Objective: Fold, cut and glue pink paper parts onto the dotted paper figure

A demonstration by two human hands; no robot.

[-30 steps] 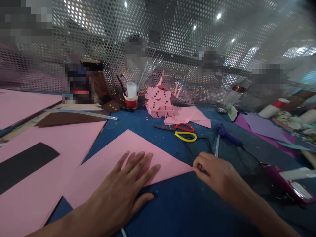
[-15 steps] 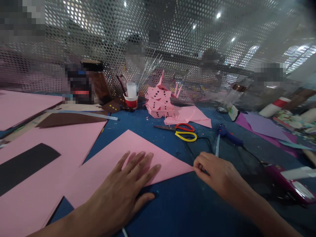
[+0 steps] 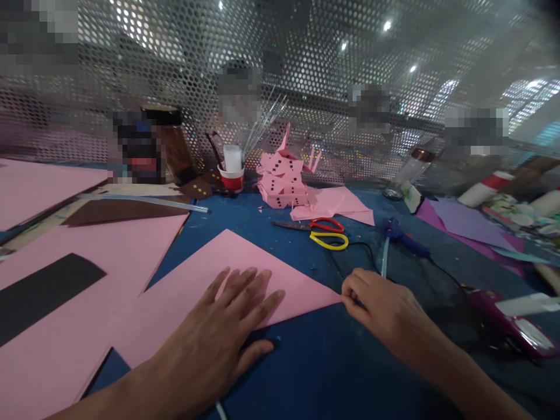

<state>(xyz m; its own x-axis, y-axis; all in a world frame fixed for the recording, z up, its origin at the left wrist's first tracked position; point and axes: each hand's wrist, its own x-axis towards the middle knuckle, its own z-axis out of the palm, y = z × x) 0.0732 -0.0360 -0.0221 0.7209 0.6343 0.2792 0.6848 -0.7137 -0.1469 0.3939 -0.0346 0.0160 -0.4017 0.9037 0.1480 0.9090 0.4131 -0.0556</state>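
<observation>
A folded sheet of pink paper [image 3: 227,251] lies on the blue table, its right end narrowing to a point. Flat on top of it rests my left hand [image 3: 219,332], fingers spread. My right hand [image 3: 371,297] pinches the paper's pointed right corner between thumb and fingers. Just beyond the paper are scissors [image 3: 329,240] with one red and one yellow handle loop. Past my right hand lies a blue glue gun [image 3: 405,239] with a clear glue stick near it. The paper's left part overlaps other pink sheets [image 3: 56,361].
A pink paper model [image 3: 282,181] with small black squares stands at the back, beside a red-and-white cup [image 3: 231,178]. A black paper strip [image 3: 48,297] lies at left. At right are purple sheets [image 3: 472,224] and a magenta device [image 3: 511,326]. Perforated metal [image 3: 184,64] rises behind.
</observation>
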